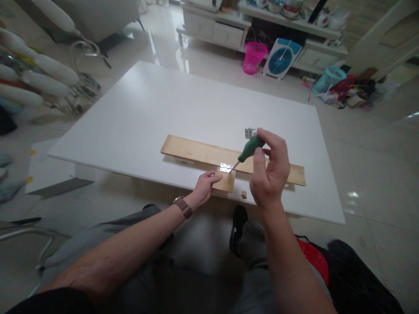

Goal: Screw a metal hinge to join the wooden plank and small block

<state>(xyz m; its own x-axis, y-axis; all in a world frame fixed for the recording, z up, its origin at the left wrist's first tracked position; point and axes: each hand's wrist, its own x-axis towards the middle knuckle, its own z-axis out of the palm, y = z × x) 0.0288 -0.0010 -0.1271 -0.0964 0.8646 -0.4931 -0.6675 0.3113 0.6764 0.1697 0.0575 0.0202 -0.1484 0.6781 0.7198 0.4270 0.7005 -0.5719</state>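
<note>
My right hand (pixel 271 168) is closed around the green handle of a screwdriver (pixel 250 147). The screwdriver slants down to the left, and its tip meets the lower edge of a silver hinge (pixel 226 167). The hinge lies across the edges of a small wooden block (pixel 224 182) and a long wooden board (pixel 199 150). My left hand (pixel 206 185) grips the block by its left side, thumb on top. Behind the screwdriver, another hinge (pixel 248 133) lies with small metal pieces, partly covered by my right hand.
Everything rests on a white tabletop (pixel 157 104). A small cartoon sticker (pixel 244 195) is at its near edge. On the floor beyond are a pink basket (pixel 254 57), a blue-and-white fan (pixel 282 58) and a teal basket (pixel 330 80). A metal-framed chair (pixel 49 83) is at left.
</note>
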